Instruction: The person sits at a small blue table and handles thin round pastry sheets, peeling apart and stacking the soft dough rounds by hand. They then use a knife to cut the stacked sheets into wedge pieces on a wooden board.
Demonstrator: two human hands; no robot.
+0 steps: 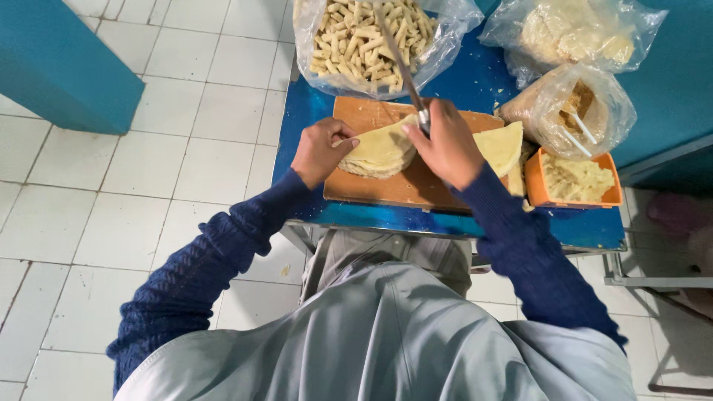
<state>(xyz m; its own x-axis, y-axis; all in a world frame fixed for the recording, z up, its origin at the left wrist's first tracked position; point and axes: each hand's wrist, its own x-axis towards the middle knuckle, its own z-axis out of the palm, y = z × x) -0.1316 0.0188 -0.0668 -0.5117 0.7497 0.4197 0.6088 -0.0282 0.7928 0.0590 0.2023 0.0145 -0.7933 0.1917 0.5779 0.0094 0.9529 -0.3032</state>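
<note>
A wooden cutting board [386,186] lies on a small blue table [475,82]. On it sits a stack of pale yellow half-round flat sheets [380,151]. My left hand [321,150] pinches the left edge of the top sheet. My right hand [448,142] grips a long knife [399,58] by the handle, blade pointing away over the stack. A second half-round stack [500,146] lies on the board just right of my right hand.
A clear bag of small rolled pieces [371,37] sits behind the board. At the right are two more plastic bags [572,33] [575,108] and an orange tub of filling [575,182]. White tiled floor [148,148] lies to the left, with a teal block [59,67].
</note>
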